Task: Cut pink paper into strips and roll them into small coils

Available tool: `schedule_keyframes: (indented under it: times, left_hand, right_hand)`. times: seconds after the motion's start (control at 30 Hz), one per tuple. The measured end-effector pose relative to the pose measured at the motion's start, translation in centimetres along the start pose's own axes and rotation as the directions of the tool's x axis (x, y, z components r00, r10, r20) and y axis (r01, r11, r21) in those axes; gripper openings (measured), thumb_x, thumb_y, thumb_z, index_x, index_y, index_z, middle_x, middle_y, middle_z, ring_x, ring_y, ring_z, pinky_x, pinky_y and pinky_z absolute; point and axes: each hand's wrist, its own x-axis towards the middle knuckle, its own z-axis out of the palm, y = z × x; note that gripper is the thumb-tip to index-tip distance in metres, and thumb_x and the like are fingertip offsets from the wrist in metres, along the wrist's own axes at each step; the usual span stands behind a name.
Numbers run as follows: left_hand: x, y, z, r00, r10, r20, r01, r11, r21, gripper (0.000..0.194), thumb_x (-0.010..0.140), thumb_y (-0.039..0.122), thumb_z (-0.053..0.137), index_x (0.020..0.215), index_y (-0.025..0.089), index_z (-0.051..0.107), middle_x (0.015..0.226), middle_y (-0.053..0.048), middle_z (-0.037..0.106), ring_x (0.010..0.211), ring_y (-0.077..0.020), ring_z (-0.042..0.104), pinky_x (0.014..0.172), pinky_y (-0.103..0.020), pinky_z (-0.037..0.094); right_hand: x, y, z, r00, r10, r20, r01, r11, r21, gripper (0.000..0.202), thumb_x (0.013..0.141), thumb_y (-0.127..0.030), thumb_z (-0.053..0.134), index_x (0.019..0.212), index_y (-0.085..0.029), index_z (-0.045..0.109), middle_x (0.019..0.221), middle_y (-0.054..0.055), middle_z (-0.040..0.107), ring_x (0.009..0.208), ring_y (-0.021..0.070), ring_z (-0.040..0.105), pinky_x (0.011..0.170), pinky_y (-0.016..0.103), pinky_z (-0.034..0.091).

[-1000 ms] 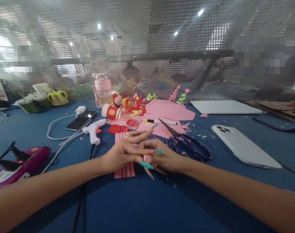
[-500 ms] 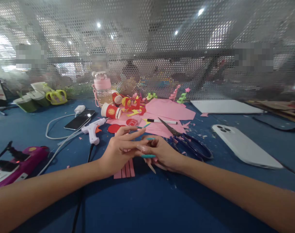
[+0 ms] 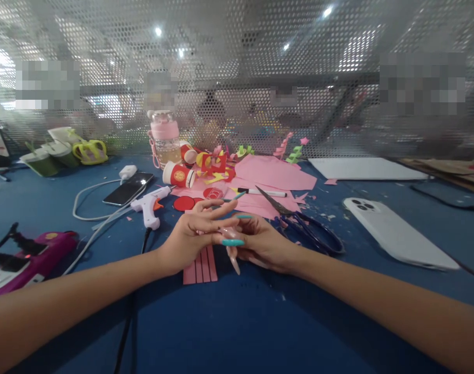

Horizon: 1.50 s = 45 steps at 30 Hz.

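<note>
My left hand [image 3: 193, 231] and my right hand [image 3: 263, 241] meet over the middle of the table. The left thumb, with a long teal nail, presses in against the right fingertips, while other left fingers stretch out above. My right fingers are curled in a pinch, long pale pink nails showing. Whatever lies between the fingertips is too small and covered to name. Just under my left hand lies pink paper cut into strips [image 3: 201, 267]. Scissors [image 3: 314, 231] with dark blue handles rest open beyond my right hand. A red paper disc [image 3: 183, 203] lies past the left hand.
A white glue gun [image 3: 148, 206], black phone [image 3: 130, 189] and purple power strip [image 3: 52, 254] with cables are on the left. Pink paper sheets [image 3: 275, 173], a red paper cup [image 3: 179, 175], a marker [image 3: 266, 192] and a bottle [image 3: 165, 137] stand behind. At right: a white phone [image 3: 396, 234].
Both hands stay together at the same spot. The fingers have shifted slightly, and my left thumb has turned so its teal nail shows more broadly. The camera view has moved a little.
</note>
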Motion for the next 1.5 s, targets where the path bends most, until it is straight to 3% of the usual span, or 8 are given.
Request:
schedule_keyframes:
  times: [0.17, 0.47, 0.67, 0.87, 1.1, 1.2, 1.37, 1.5]
  left_hand:
    - [-0.1, -0.3, 0.0, 0.997, 0.041, 0.060, -0.039, 0.999, -0.034, 0.022, 0.075, 0.038, 0.064, 0.097, 0.035, 0.067, 0.126, -0.004, 0.054, 0.122, -0.0232, 0.043, 0.103, -0.046, 0.023]
    - [-0.1, -0.2, 0.0, 0.999, -0.027, 0.041, 0.028, 1.000, -0.014, 0.025, 0.073, 0.036, 0.067, 0.098, 0.034, 0.067, 0.128, -0.003, 0.053, 0.126, -0.0252, 0.039, 0.105, -0.045, 0.021]
    - [-0.2, 0.1, -0.1, 0.998, -0.013, 0.056, 0.002, 0.982, 0.190, 0.026, 0.078, 0.038, 0.061, 0.103, 0.036, 0.064, 0.131, -0.002, 0.051, 0.127, -0.0262, 0.035, 0.105, -0.048, 0.020]
    - [-0.3, 0.3, -0.1, 0.990, 0.076, 0.118, -0.117, 0.912, 0.393, 0.019, 0.079, 0.037, 0.059, 0.091, 0.029, 0.072, 0.133, -0.006, 0.049, 0.127, -0.0290, 0.032, 0.103, -0.051, 0.022]
    - [-0.4, 0.6, 0.0, 0.994, 0.053, 0.091, -0.090, 0.877, 0.472, 0.015, 0.078, 0.032, 0.061, 0.085, 0.027, 0.074, 0.140, -0.004, 0.041, 0.131, -0.0279, 0.024, 0.105, -0.052, 0.017]
    - [-0.4, 0.9, 0.1, 0.998, 0.050, 0.048, -0.066, 0.892, 0.447, 0.013, 0.076, 0.031, 0.064, 0.085, 0.029, 0.073, 0.137, -0.004, 0.045, 0.129, -0.0271, 0.028, 0.106, -0.051, 0.016]
    - [-0.1, 0.9, -0.1, 1.000, -0.027, -0.001, 0.027, 0.971, 0.236, 0.014, 0.075, 0.026, 0.066, 0.086, 0.030, 0.073, 0.135, -0.002, 0.048, 0.127, -0.0264, 0.035, 0.104, -0.048, 0.022]
    - [0.0, 0.7, -0.1, 0.995, -0.096, -0.013, 0.097, 0.984, 0.149, 0.014, 0.071, 0.021, 0.069, 0.081, 0.029, 0.074, 0.132, -0.003, 0.051, 0.128, -0.0251, 0.036, 0.107, -0.045, 0.016]
  right_hand:
    - [-0.1, 0.1, 0.0, 1.000, 0.006, -0.001, -0.006, 0.999, -0.037, 0.020, 0.070, -0.034, 0.072, 0.076, -0.018, 0.062, 0.052, -0.007, 0.060, 0.027, 0.0007, 0.038, 0.027, 0.015, 0.022]
    - [-0.1, -0.1, 0.0, 0.999, -0.033, 0.030, 0.033, 0.999, 0.023, 0.016, 0.070, -0.033, 0.072, 0.072, -0.019, 0.062, 0.052, -0.008, 0.060, 0.029, 0.0007, 0.039, 0.027, 0.013, 0.024]
    - [-0.1, 0.2, -0.2, 1.000, 0.001, 0.021, -0.002, 0.999, 0.038, 0.018, 0.070, -0.033, 0.071, 0.072, -0.018, 0.062, 0.040, -0.011, 0.047, 0.026, 0.0009, 0.033, 0.027, 0.015, 0.018]
    - [-0.1, 0.7, -0.5, 1.000, 0.000, -0.021, 0.001, 0.999, 0.052, 0.031, 0.063, -0.043, 0.074, 0.069, -0.018, 0.055, 0.045, -0.009, 0.052, 0.027, 0.0020, 0.039, 0.026, 0.015, 0.023]
    - [0.0, 0.3, 0.0, 0.999, -0.004, -0.041, 0.005, 1.000, 0.007, 0.033, 0.064, -0.045, 0.073, 0.062, -0.017, 0.055, 0.040, -0.009, 0.051, 0.022, 0.0034, 0.038, 0.021, 0.014, 0.022]
    - [0.0, 0.3, 0.1, 0.998, -0.002, -0.059, 0.001, 1.000, -0.019, 0.030, 0.066, -0.041, 0.072, 0.062, -0.017, 0.056, 0.038, -0.009, 0.051, 0.022, 0.0023, 0.035, 0.022, 0.014, 0.022]
    - [0.1, 0.1, 0.2, 0.998, 0.038, -0.059, -0.040, 0.999, -0.030, 0.026, 0.064, -0.036, 0.074, 0.064, -0.015, 0.059, 0.043, -0.005, 0.059, 0.022, 0.0015, 0.035, 0.022, 0.013, 0.020]
    - [0.1, -0.1, 0.3, 0.995, 0.058, -0.081, -0.057, 0.998, 0.009, 0.028, 0.063, -0.036, 0.075, 0.059, -0.015, 0.057, 0.041, -0.005, 0.060, 0.021, 0.0021, 0.036, 0.021, 0.012, 0.020]
